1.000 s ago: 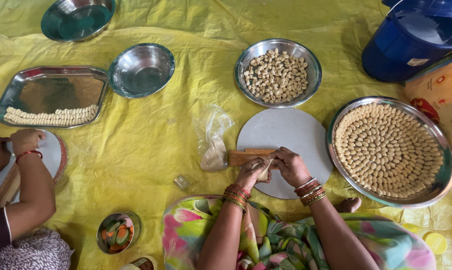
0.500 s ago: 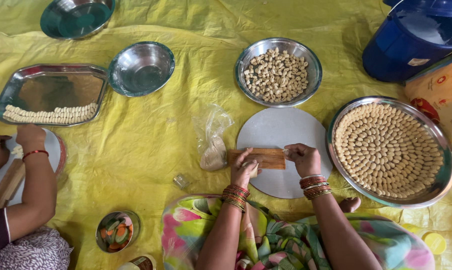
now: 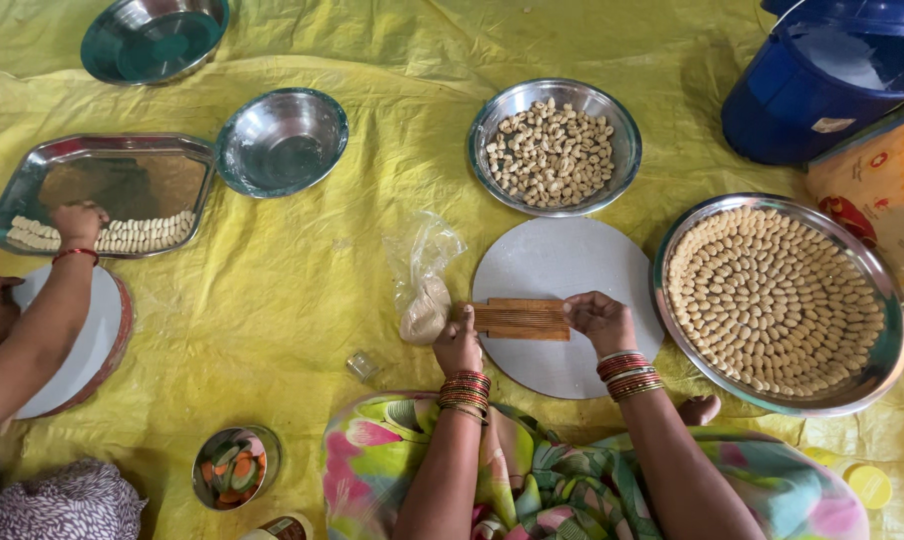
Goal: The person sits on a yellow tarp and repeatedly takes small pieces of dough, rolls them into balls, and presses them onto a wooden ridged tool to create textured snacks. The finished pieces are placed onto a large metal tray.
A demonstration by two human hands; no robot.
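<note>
Ridged wooden comb board (image 3: 520, 319) lies flat on round grey board (image 3: 564, 300), near its lower-left edge, long side running left-right. Left hand (image 3: 459, 343) clamps the comb's left end, fingers curled over it; right hand (image 3: 600, 318) sits at the comb's right end, fingers bent and touching it, but can't tell if it's gripping or just pressing.

Rel. to the grey board: steel bowl of small dough pieces (image 3: 555, 146) just above it; big round steel tray (image 3: 877, 375) packed w/ rows of shaped pieces just to its right; crumpled clear plastic bag (image 3: 424, 277) w/ a bit of dough touching its left edge. Empty steel bowl (image 3: 283, 141) further up-left, hexagonal steel tray (image 3: 105, 190) w/ one row of pieces well to the left. Another person's hand (image 3: 79, 224) rests on that row. Blue bucket (image 3: 822, 85) up-right. Yellow sheet (image 3: 272, 300) under everything.
</note>
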